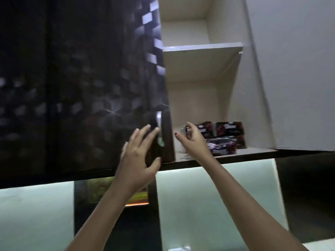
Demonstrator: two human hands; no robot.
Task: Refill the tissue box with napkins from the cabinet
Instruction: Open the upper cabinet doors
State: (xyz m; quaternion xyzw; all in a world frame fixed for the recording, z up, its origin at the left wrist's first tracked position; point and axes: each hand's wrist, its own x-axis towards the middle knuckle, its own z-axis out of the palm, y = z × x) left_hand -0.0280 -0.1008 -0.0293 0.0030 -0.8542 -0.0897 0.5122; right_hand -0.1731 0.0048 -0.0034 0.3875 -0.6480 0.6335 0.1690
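Observation:
An overhead cabinet (203,51) stands open with pale shelves inside. On its lowest shelf lie several dark napkin packs (228,131), stacked at the right. My right hand (192,138) reaches into that shelf, fingers curled around the leftmost pack's end; whether it grips the pack is unclear. My left hand (139,154) is spread open against the edge of the dark patterned cabinet door (90,87), just below its metal handle (159,122). The tissue box is not in view.
The open right door (293,69) is a pale panel at the right. Below the cabinet runs a lit greenish backsplash (208,196). The upper shelves hold nothing visible.

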